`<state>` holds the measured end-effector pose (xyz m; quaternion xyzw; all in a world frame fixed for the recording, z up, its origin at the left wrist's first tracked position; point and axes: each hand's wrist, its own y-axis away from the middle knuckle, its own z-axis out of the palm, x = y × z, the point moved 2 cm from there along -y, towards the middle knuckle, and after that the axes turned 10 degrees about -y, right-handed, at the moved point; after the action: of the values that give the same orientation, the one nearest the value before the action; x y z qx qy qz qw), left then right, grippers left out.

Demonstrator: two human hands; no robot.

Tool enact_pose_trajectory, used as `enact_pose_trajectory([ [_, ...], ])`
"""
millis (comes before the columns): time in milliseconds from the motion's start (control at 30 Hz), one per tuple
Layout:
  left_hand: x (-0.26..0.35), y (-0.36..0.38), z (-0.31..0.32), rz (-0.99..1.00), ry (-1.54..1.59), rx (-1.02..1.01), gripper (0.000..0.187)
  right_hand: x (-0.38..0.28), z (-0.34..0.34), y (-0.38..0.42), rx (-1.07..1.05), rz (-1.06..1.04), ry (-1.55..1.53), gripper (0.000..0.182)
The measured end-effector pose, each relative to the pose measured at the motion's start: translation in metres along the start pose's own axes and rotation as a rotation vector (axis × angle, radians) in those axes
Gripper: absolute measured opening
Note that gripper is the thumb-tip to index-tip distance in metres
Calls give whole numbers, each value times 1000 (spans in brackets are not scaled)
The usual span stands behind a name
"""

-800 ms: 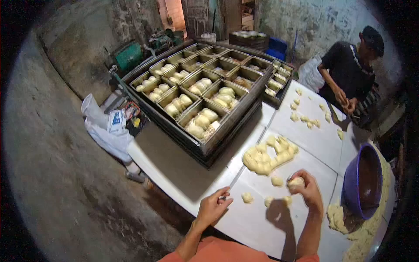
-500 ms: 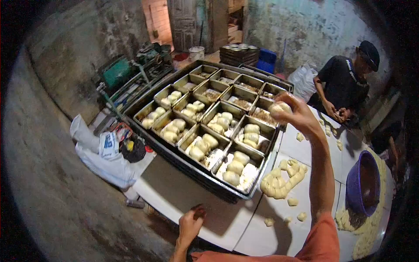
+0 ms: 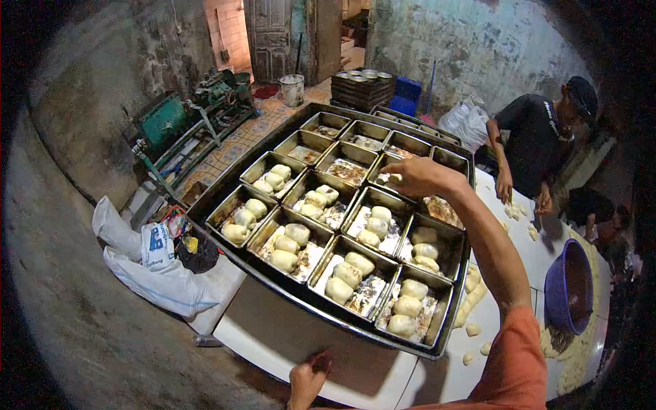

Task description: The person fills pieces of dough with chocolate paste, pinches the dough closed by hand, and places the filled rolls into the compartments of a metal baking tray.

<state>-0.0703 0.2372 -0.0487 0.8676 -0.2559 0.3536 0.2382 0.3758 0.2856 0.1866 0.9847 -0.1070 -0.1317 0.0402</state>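
1. A pale dough lump [image 3: 392,178] shows at the right hand's fingertips, inside a loaf tin [image 3: 389,190] towards the far right of the large dark tray [image 3: 427,351].
2. The right hand [image 3: 422,176] reaches palm down over that tin, fingers bent close together; whether they grip the lump or only touch it, I cannot tell. Coming from above probably lets the fingers clear the tin's walls.
3. Nearer tins hold smooth dough rolls [image 3: 348,273], mostly lined up along each tin. The walls likely keep each batch apart, and the tray's raised rim seems to hold the tins in their close-set grid.
4. The left hand [image 3: 305,384] is apart from the tray, low by the table's near edge. Its fingertips are in shadow, so I cannot tell if they are together or hold anything.
5. On the white table [image 3: 509,273], a thick dough strip [image 3: 470,304] and loose dough pieces [image 3: 473,329] lie just beside the tray, within easy reach of the right arm.
6. Farther right, a purple basin [image 3: 559,294] stands against a spread of dough [image 3: 572,369].
7. Beyond, a co-worker [image 3: 540,143] leans in, hands near more small pieces [image 3: 516,210].
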Motion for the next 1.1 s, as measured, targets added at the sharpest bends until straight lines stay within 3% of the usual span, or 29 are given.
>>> enact_pose_trajectory([
  [100, -4, -4, 1, 168, 8, 63, 28, 4, 8, -2, -23, -34, 69, 39],
  [133, -9, -7, 4, 101, -14, -15, 28, -1, 4, 3, 12, -32, 29, 40],
  [167, -5, -6, -2, 160, -53, 22, 29, -1, 2, 9, 44, -18, -19, 41],
  [233, 6, -3, -6, 128, 9, 18, 30, 1, 1, 22, 230, -98, 159, 43],
  [267, 3, -4, -4, 123, 20, 30, 29, -19, -19, 45, 216, -36, 132, 42],
  [300, -2, -3, -2, 121, 32, 29, 29, -2, -17, 60, 447, -203, 84, 40],
  [333, -6, -1, -2, 32, 162, -43, 25, -1, -25, 82, 579, -311, 309, 37],
  [367, -10, 1, 2, -68, 293, -104, 22, -23, -36, 120, 519, -90, 50, 34],
  [433, -28, 2, 21, -101, 550, 19, 16, -10, -28, 185, 725, -106, -156, 39],
  [467, 5, 1, 3, -131, 354, -95, 14, -2, -20, 219, 706, 14, -113, 35],
  [500, 16, 3, -1, -171, 402, -93, 15, 5, -5, 257, 689, 121, -75, 33],
  [567, -32, -11, 14, 59, 270, -93, 28, 19, 44, 325, 664, 437, -213, 32],
  [600, -19, -10, 13, 92, 166, -111, 29, 21, 71, 355, 606, 581, -334, 36],
  [633, 6, -7, 7, 121, 63, -128, 30, 30, 109, 390, 418, 741, -226, 40],
  [733, 51, 1, 18, 275, -67, -230, 31, 6, 192, 448, 229, 916, -304, 47],
  [767, 63, 5, 28, 336, -78, -273, 31, 4, 228, 466, 200, 875, -329, 43],
  [800, 80, 9, 49, 608, -19, -96, 29, -8, 248, 473, 238, 806, -274, 38],
  [833, 100, 16, 63, 484, 34, -187, 29, -10, 264, 481, 446, 717, -214, 34],
  [900, 141, 38, 89, 219, 136, -362, 30, -4, 271, 498, 570, 767, -401, 27],
  [967, 165, 51, 121, 411, 117, -440, 31, 4, 274, 510, 826, 900, -980, 27],
  [1000, 187, 62, 134, 415, 102, -479, 31, 7, 274, 513, 938, 945, -1279, 27],
  [1100, 230, 94, 187, 410, 116, -597, 41, 13, 264, 526, 1145, 814, -1725, 30],
])
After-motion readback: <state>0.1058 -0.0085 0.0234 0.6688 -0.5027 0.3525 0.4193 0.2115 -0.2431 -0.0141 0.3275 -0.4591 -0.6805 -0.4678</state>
